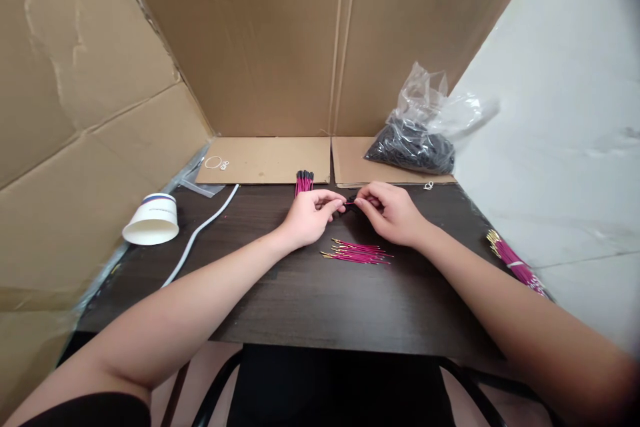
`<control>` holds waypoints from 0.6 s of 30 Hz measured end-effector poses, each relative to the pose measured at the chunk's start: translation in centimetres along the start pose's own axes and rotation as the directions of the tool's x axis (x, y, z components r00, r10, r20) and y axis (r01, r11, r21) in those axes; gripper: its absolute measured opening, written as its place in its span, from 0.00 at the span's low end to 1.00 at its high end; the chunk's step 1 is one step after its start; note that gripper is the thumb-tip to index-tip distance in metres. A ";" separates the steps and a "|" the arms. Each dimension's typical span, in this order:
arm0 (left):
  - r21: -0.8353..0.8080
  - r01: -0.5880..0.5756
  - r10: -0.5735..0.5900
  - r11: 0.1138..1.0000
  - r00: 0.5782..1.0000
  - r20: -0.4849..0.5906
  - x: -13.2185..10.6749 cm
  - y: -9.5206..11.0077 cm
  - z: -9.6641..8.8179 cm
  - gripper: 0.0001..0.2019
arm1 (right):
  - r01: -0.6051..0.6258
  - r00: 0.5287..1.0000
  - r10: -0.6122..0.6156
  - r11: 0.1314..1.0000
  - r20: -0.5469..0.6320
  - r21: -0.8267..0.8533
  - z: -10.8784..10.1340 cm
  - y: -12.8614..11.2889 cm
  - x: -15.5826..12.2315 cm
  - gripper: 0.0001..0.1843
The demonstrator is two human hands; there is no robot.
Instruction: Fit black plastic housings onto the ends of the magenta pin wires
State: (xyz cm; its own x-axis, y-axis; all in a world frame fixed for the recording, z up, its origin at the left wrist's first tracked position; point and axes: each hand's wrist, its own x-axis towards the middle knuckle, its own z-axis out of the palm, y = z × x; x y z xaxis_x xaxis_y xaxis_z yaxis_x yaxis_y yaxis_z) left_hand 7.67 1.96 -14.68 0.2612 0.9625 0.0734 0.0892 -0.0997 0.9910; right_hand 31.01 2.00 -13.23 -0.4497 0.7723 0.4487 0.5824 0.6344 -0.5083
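Observation:
A short pink wire spans the gap between my two hands above the table. My right hand pinches its right end between thumb and forefinger. At its other end, the fingertips of my left hand are pressed together, seemingly on a small black sleeve that is mostly hidden. Small black pieces lie on the table just behind the wire. Nearer to me is a loose row of pink wires with gold-coloured tips. Behind my left hand sits a bunch of pink wires with black ends.
A clear plastic bag of black pieces rests on cardboard at the back right. On the left, a paper cup lies tipped beside a grey cable. A tied bundle of pink wires is at the right edge. Cardboard walls enclose the table.

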 end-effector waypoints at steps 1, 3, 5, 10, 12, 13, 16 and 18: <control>-0.002 -0.003 0.003 1.000 1.000 0.001 0.0 0.0 0.0 0.09 | -0.002 1.000 0.002 1.000 0.002 0.003 0.0 0.0 0.0 0.14; -0.005 -0.006 0.006 1.000 1.000 0.003 0.0 -0.1 0.0 0.09 | -0.003 1.000 0.003 1.000 0.005 0.008 0.1 0.0 0.0 0.14; -0.004 -0.008 0.008 1.000 1.000 0.002 -0.1 -0.1 0.1 0.09 | -0.003 1.000 0.003 1.000 0.010 0.007 0.1 -0.1 -0.1 0.13; -0.012 -0.010 0.011 1.000 1.000 0.001 -0.1 -0.2 0.2 0.07 | 0.012 1.000 -0.013 1.000 0.011 0.007 0.0 -0.2 -0.1 0.12; -0.017 -0.010 0.010 1.000 1.000 0.004 0.0 -0.2 0.2 0.06 | 0.016 1.000 -0.017 1.000 0.021 0.015 0.0 -0.3 -0.1 0.12; -0.019 -0.010 0.010 1.000 1.000 0.009 0.0 -0.2 0.3 0.06 | 0.019 0.999 -0.019 1.000 0.031 0.015 -0.1 -0.4 -0.1 0.11; -0.029 -0.007 0.007 1.000 1.000 0.017 0.1 -0.3 0.3 0.06 | 0.048 0.997 -0.049 0.999 0.064 0.009 -0.3 -0.5 0.0 0.10; -0.030 0.001 0.000 1.000 1.000 0.016 0.1 -0.4 0.3 0.06 | 0.071 0.995 -0.072 0.997 0.072 0.009 -0.5 -0.6 0.0 0.09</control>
State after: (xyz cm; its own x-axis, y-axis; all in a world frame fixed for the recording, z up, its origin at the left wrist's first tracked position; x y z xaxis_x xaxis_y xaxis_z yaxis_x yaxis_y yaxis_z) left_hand 7.96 2.01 -15.13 0.2770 0.9582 0.0714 0.0602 -0.0915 0.9940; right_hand 30.96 1.64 -12.57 -0.5378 0.7251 0.4301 0.5430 0.6881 -0.4812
